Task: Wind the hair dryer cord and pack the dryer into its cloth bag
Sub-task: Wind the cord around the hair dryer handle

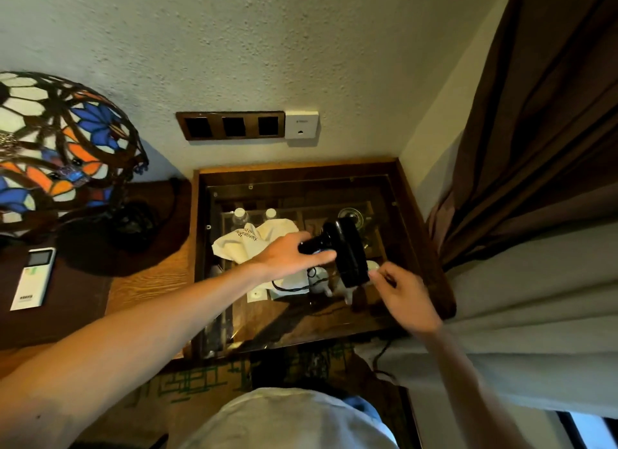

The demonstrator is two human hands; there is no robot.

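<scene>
My left hand (289, 256) is shut on the handle of a black hair dryer (346, 251), which it holds above a glass-topped wooden table (301, 171). The dryer's barrel points toward me. My right hand (406, 298) pinches the near end of the barrel with its fingertips. A thin black cord (294, 286) hangs in a loop below the handle. Behind my left hand a crumpled cream cloth bag (247, 239) with dark printed text lies on the glass.
A stained-glass lamp (57, 147) and a white remote (33, 278) stand on the wooden surface at left. Two water bottles (240, 216) show under the glass. Brown and grey curtains (535, 214) hang close at right. Wall switches (230, 126) sit above the table.
</scene>
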